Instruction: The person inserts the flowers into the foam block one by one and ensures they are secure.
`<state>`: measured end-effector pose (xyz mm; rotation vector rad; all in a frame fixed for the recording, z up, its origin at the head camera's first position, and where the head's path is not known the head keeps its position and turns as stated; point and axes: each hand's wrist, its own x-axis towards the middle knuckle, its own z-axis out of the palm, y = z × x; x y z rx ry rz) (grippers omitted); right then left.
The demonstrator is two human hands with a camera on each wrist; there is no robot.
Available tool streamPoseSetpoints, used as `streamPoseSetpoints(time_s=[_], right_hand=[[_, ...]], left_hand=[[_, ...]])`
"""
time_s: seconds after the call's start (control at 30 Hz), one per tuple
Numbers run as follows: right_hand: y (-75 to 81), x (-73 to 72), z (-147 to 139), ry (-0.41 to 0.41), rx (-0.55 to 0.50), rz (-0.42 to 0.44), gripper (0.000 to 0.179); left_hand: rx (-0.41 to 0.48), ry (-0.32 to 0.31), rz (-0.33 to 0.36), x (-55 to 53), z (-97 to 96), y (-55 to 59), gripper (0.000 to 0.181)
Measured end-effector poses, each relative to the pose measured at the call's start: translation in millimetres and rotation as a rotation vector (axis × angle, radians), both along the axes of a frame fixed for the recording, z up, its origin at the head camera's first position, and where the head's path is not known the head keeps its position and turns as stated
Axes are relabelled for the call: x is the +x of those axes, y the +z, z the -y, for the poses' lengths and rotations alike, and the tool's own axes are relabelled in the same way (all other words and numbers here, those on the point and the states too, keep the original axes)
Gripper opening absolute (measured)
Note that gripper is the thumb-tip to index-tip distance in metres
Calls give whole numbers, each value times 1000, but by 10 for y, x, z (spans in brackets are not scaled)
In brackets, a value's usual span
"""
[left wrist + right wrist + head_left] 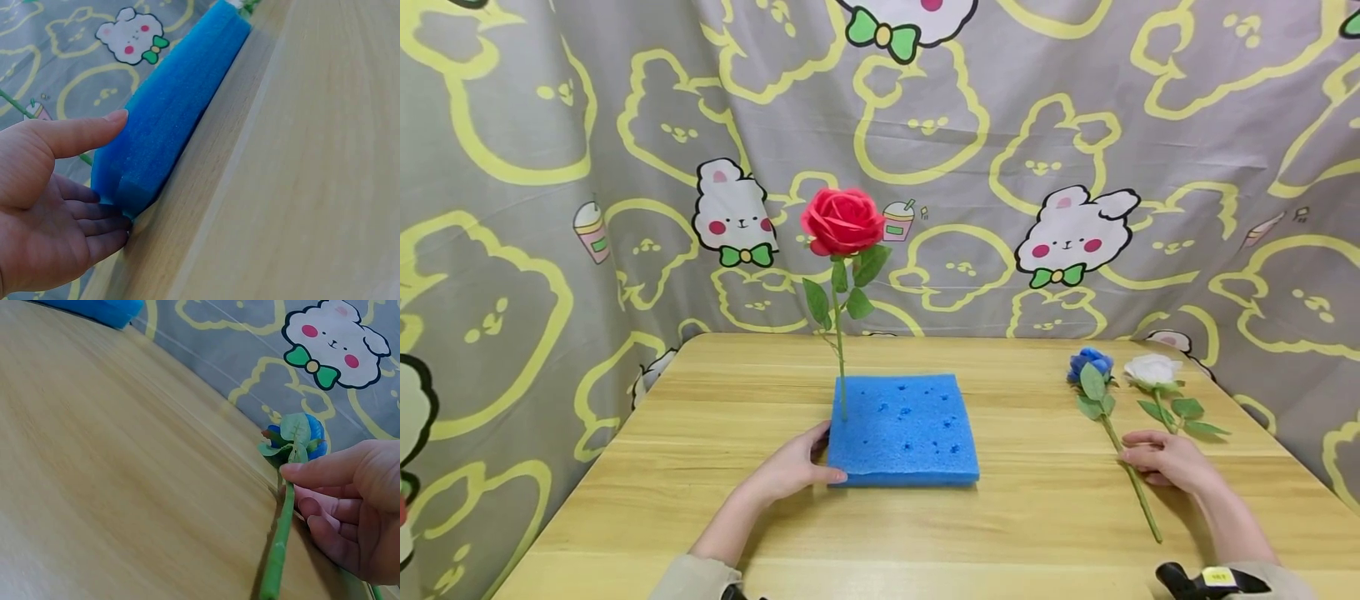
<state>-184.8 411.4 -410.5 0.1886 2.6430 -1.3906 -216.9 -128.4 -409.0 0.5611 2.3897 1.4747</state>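
A blue foam block (895,433) with several small holes lies on the table. One red rose (842,221) stands upright in its left part, the stem sunk in the foam. My left hand (801,462) rests on the block's left front corner, thumb along the front face; in the left wrist view its fingers (103,228) lie fairly straight against the end. At the right, my right hand (1172,460) pinches the green stem of a blue rose (1092,365), which lies along the table. The thumb touches the stem in the right wrist view, other fingers curled beside it.
A white rose (1152,371) lies right of the blue one, its lower stem hidden by my right hand. Behind the wooden table (1022,533) hangs a grey patterned curtain (955,150).
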Motion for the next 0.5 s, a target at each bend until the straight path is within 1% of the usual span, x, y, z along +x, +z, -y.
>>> streamPoseSetpoints(time_s=[0.17,0.5], right_hand=[[-3,-5,20,-16,-19,2,58],[-38,21,20,1,-140,-2,55]], left_hand=[[-5,-1,-3,10,7,0,94],[3,-5,-2,6,3,3,94]])
